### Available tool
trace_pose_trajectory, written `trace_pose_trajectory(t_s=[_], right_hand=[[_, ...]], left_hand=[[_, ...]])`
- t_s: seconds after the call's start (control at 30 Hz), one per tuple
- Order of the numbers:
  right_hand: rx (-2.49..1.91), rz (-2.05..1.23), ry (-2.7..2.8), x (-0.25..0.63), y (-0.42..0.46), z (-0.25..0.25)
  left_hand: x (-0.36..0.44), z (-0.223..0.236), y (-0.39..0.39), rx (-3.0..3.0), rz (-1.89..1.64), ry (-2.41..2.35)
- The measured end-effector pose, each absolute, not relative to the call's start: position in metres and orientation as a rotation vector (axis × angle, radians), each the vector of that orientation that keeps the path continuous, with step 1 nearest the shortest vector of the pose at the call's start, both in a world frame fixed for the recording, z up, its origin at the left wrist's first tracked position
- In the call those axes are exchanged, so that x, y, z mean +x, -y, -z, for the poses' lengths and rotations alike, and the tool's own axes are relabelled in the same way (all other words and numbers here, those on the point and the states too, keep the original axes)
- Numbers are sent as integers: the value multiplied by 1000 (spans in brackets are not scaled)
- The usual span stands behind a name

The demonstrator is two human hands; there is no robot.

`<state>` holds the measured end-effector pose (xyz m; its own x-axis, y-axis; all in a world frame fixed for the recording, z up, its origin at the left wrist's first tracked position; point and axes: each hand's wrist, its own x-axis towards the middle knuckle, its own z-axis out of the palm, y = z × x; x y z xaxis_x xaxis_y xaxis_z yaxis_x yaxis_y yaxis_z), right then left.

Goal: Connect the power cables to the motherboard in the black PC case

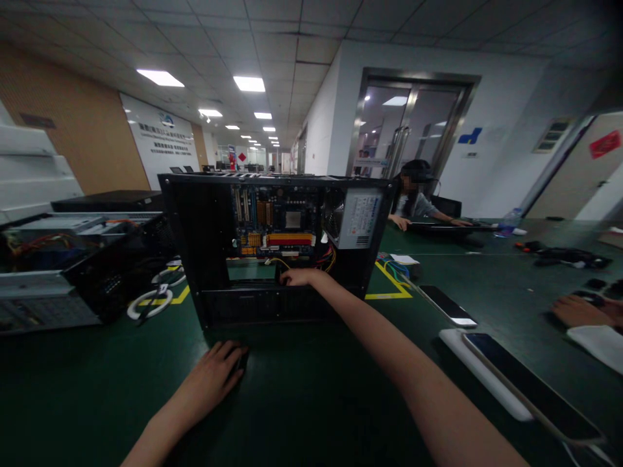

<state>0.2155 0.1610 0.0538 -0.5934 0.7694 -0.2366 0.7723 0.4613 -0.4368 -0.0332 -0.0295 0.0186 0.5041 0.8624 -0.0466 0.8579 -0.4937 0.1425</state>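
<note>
An open black computer case [238,311] stands on the green table, its inside facing me. In it are a motherboard [293,219] and a silver power supply [361,217] with coloured cables [327,258] below. My right hand [296,277] reaches in at the lower middle, fingers closed at a dark part beside a thin yellow cable; what they hold is hidden. In front of the case, my left hand [221,366] rests on the table, thumb apart from the fingers. A dark patch by its fingertips is too dim to name.
Another opened case [87,285] and a white cable coil [150,303] lie left. To the right are phones [445,305], a white slab [481,373] and loose cables [399,271]. A person [413,201] sits behind; another person's hand [581,311] is at right.
</note>
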Motion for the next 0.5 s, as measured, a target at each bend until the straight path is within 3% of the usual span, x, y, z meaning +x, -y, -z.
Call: trace_pose_trajectory(t_s=[0.2, 0.5], right_hand=[[1331, 1180, -2454, 220, -161, -48], [1389, 1121, -2452, 220, -154, -58]], left_hand=[[-35, -16, 28, 2607, -135, -1460], [-38, -12, 28, 2566, -76, -1488]])
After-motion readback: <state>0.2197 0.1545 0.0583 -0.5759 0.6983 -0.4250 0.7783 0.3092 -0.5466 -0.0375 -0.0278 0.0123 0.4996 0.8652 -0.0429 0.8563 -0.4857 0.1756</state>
